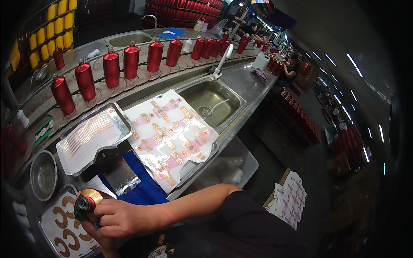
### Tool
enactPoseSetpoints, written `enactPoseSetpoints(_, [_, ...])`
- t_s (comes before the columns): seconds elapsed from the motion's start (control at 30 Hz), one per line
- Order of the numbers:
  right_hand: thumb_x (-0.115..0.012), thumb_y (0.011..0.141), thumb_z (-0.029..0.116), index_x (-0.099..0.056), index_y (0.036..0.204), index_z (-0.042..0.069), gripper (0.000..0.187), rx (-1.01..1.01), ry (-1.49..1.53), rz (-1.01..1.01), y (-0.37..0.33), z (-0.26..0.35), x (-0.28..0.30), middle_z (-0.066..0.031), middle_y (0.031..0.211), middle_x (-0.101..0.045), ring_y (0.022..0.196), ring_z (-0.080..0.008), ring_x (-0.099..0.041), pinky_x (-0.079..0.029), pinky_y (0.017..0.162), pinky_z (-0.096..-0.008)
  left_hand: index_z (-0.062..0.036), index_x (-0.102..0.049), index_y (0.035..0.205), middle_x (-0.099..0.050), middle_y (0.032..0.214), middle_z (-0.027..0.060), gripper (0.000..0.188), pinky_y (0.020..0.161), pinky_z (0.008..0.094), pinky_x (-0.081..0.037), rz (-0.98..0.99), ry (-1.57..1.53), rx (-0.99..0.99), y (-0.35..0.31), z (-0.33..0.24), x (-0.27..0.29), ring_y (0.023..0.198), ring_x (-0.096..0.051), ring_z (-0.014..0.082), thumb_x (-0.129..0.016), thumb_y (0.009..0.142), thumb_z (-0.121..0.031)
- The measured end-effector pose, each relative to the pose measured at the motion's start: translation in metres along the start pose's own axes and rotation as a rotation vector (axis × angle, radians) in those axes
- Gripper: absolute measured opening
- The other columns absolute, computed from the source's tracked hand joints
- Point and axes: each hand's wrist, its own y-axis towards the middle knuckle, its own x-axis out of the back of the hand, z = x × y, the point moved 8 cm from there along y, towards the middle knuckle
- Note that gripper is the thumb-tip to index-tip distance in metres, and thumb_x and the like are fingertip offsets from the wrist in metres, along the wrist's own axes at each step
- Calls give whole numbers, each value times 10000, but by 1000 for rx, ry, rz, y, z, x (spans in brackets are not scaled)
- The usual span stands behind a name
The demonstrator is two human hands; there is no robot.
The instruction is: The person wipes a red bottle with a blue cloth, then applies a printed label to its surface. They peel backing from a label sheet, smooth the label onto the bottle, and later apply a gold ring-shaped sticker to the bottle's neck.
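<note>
At the lower left I hold a red metallic bottle (pixel 87 204) with its threaded neck toward me. A curved gold decal (pixel 94 195) lies around its shoulder. My right hand (pixel 114 218) is closed against the bottle's side, fingers curled. My left hand (pixel 89 227) is wrapped round it from below and the left, partly hidden, with something black over the fingers. Beneath and beside my hands is a tray (pixel 41 223) with a white sheet of curved gold decals (pixel 74 241). A blue cloth (pixel 148 191) lies just beyond my right hand.
A large sheet of pink and gold decals (pixel 165 133) lies beside a sink (pixel 232 109). Left of it are a tray of striped sheets (pixel 92 139) and a metal bowl (pixel 43 175). Red bottles (pixel 111 71) line a conveyor (pixel 142 81). Other people (pixel 291 69) work farther off.
</note>
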Motion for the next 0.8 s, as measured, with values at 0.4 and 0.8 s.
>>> enactPoseSetpoints(0.4, [-774, 701, 58, -768, 1009, 97, 310, -31, -8, 304, 0, -3, 3, -34, 836, -649, 880, -260, -632, -526, 700, -367, -13, -494, 1329, -495, 1311, 193, 744, 1012, 432, -458, -110, 688, -545, -23, -48, -18, 1180, -556, 348, -870, 729, -243])
enactPoseSetpoints(0.8, [-734, 664, 11, -765, 995, 76, 338, -148, -22, 238, 14, -9, 4, -22, 797, -609, 848, -249, -629, -529, 700, -367, -54, -528, 1295, -497, 1253, 172, 754, 962, 439, -468, -205, 787, -606, -25, -65, -20, 1131, -556, 355, -897, 666, -244])
